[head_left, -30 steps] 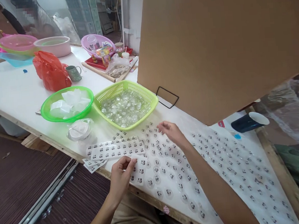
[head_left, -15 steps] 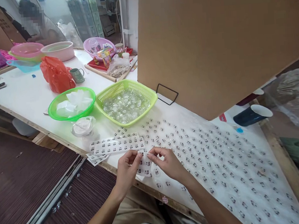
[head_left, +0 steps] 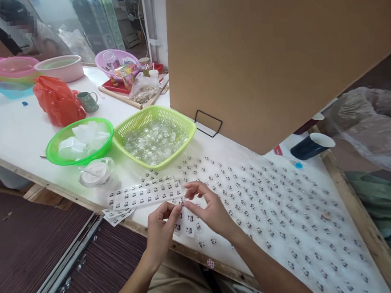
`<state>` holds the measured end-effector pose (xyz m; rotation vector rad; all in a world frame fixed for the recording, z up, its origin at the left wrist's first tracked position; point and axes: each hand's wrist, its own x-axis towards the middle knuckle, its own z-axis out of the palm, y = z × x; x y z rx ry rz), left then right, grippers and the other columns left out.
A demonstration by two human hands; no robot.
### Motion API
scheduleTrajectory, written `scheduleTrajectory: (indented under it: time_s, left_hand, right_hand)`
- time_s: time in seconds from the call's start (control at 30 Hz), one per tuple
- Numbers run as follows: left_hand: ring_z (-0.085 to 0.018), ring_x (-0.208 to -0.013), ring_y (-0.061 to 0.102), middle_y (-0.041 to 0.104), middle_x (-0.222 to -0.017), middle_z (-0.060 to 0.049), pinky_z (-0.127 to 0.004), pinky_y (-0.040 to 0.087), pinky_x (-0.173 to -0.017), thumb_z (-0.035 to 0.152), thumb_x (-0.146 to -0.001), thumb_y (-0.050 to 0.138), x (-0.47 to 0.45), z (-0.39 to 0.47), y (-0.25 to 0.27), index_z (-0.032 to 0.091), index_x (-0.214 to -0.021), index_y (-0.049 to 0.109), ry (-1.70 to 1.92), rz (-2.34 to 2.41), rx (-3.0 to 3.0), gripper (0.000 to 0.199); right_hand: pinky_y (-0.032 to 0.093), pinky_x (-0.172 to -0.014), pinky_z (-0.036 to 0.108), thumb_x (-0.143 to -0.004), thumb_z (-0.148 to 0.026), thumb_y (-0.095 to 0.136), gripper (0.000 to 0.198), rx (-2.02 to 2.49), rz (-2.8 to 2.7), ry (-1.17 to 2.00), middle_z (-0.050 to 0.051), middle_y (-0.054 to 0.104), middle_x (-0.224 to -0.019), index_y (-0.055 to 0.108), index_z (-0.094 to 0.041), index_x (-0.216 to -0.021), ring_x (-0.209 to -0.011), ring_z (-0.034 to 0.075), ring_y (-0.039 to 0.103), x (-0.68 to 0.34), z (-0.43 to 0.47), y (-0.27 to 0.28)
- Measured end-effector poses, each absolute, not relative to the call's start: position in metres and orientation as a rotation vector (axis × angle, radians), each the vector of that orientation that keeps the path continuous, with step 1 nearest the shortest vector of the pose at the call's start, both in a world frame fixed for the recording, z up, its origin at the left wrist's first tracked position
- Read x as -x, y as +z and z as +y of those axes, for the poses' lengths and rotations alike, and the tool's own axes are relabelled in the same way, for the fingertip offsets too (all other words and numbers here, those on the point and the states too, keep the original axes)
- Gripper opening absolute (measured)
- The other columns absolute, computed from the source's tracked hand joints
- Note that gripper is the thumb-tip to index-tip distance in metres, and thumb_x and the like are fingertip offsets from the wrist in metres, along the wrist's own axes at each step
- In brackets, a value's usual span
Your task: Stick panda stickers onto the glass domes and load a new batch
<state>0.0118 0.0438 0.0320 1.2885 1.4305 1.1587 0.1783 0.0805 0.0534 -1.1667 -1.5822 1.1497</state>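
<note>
Near the table's front edge, my left hand [head_left: 161,225] pinches a small white sticker sheet [head_left: 189,225] printed with black-and-white pandas. My right hand [head_left: 213,210] is over the sheet's right side, its thumb tip close to the left fingertips. A gap shows between the right thumb and forefinger, and I see nothing held there. More panda sticker sheets [head_left: 145,195] lie in an overlapping stack just beyond my left hand. To the right, many clear pieces with panda stickers [head_left: 263,208] are spread in rows over the table.
A yellow-green basket [head_left: 120,145] holds clear, glassy pieces. Left of it are a green bowl [head_left: 51,150] of white scraps and a small plastic-wrapped tub [head_left: 97,172]. A large cardboard sheet [head_left: 259,61] stands behind; a dark cup [head_left: 306,147] lies tipped at right. A person [head_left: 44,39] sits far left.
My right hand has lifted its forefinger from the sheet, parting it from the thumb, and moved toward my left hand. My left hand keeps its pinch. The whole view has shifted slightly.
</note>
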Motion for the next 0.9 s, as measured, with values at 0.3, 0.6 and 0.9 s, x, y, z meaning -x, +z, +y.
scheduleTrajectory:
  time_s: [0.3, 0.6, 0.9]
  left_hand:
    - [-0.014, -0.058, 0.054, 0.058, -0.062, 0.001, -0.022, 0.046, -0.057, 0.044, -0.086, 0.063, -0.013, 0.051, 0.025, 0.017, -0.070, 0.061, 1.070, 1.340, -1.279, 0.032]
    - [-0.012, -0.057, 0.054, 0.055, -0.062, 0.002, -0.021, 0.049, -0.054, 0.040, -0.086, 0.064, -0.006, 0.051, 0.014, 0.017, -0.069, 0.059, 1.072, 1.301, -1.225, 0.029]
    - [-0.013, -0.058, 0.055, 0.056, -0.062, 0.002, -0.021, 0.048, -0.055, 0.042, -0.086, 0.065, -0.001, 0.052, 0.015, 0.017, -0.068, 0.060, 1.072, 1.325, -1.220, 0.031]
  right_hand:
    - [0.049, -0.081, 0.036, -0.083, -0.035, 0.068, 0.031, 1.082, -1.357, 1.248, -0.001, 0.061, -0.085, 0.048, -0.027, -0.106, -0.083, 0.017, 0.060, -0.198, 0.102, 0.056]
    - [0.046, -0.069, 0.033, -0.055, -0.036, 0.073, 0.058, 1.656, -1.053, 0.806, -0.002, 0.062, -0.073, 0.040, -0.023, -0.100, -0.069, 0.019, 0.060, -0.350, 0.208, -0.012]
    - [0.044, -0.065, 0.030, -0.058, -0.028, 0.064, 0.052, 1.855, -1.142, 0.736, -0.001, 0.064, -0.072, 0.039, -0.023, -0.103, -0.070, 0.021, 0.063, -0.364, 0.224, -0.046]
